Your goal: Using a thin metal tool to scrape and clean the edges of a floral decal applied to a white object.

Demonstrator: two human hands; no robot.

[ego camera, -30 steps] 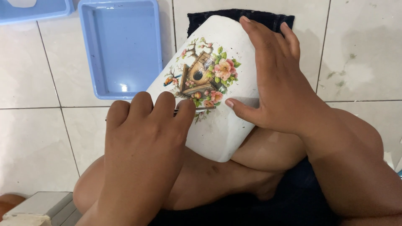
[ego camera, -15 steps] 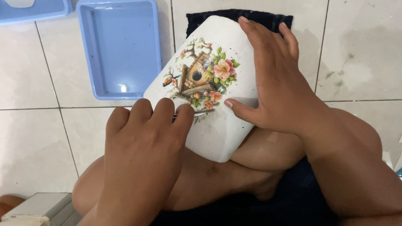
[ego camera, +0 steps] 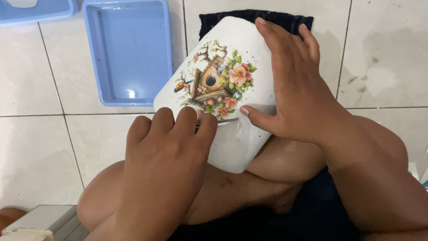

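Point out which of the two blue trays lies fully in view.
The larger blue tray beside the white slab; the other tray, top left, is cut off by the frame's edge.

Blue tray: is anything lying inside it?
No, the blue tray shows only its bare bottom, on the tiled floor beside the white slab.

Left hand (ego camera: 167, 156): fingers curled, knuckles up, set near-left. Right hand (ego camera: 296, 89): laid flat, fingers extended far, thumb spread left.

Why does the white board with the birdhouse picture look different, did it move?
Yes. The white board has slid slightly left, toward the blue tray; its left corner now lies nearer the tray's right rim than before.
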